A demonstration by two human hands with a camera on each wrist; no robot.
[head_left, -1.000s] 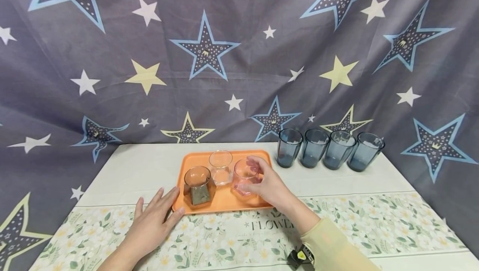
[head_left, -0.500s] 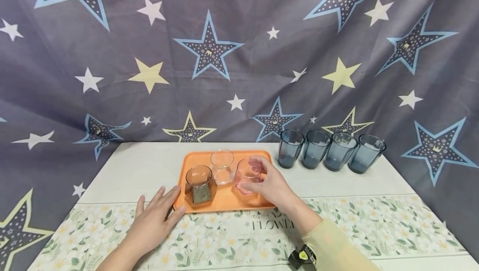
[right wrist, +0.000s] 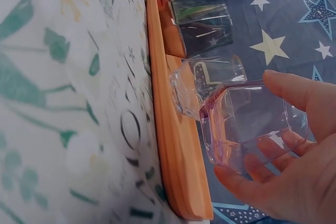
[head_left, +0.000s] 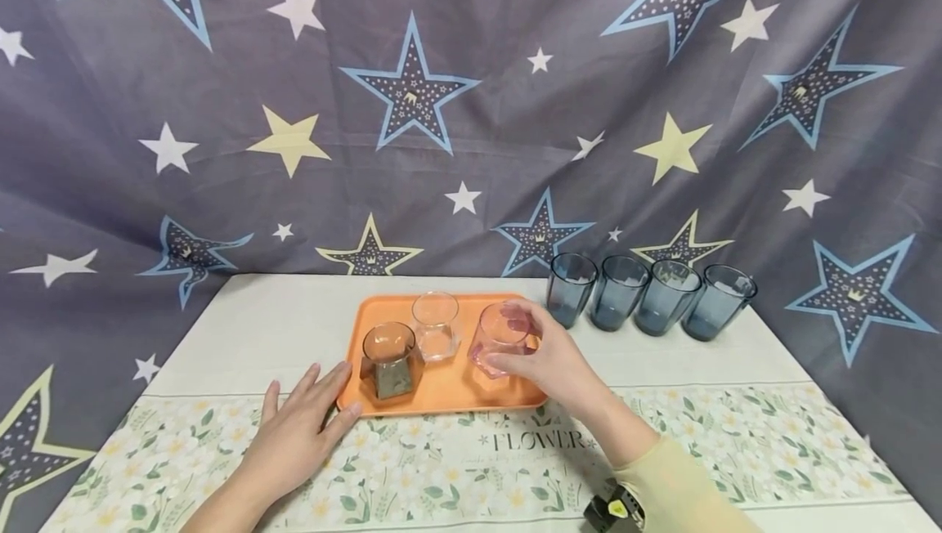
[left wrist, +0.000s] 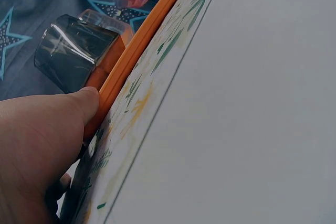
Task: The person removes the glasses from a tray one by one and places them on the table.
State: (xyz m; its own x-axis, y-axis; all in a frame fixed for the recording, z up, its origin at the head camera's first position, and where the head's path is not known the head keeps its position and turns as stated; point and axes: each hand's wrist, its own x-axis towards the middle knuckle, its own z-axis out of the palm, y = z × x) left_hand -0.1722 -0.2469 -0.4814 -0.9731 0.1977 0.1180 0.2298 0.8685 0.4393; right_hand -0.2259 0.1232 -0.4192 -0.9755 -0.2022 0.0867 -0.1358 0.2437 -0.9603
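My right hand (head_left: 555, 361) grips a pink-tinted glass (head_left: 495, 349) by its side, thumb and fingers spread round it. In the right wrist view that pink glass (right wrist: 247, 124) is upright relative to the orange tray (right wrist: 181, 166), its faceted base close over it. A clear glass (head_left: 436, 329) stands at the middle of the orange tray (head_left: 456, 398), and a smoky grey glass (head_left: 392, 365) near its left end. Straight fingers of my left hand (head_left: 290, 435) touch the tray's left corner; the thumb lies along its rim in the left wrist view.
Several tall blue glasses (head_left: 621, 296) stand in a row right of the tray, the nearest close to its back right corner. A floral runner (head_left: 441, 476) crosses the white tabletop (head_left: 280, 312) in front. A star-patterned curtain (head_left: 471, 141) hangs behind the table.
My right hand has carried the pink glass a little to the right, away from the clear glass. The left hand keeps its place at the tray's corner.
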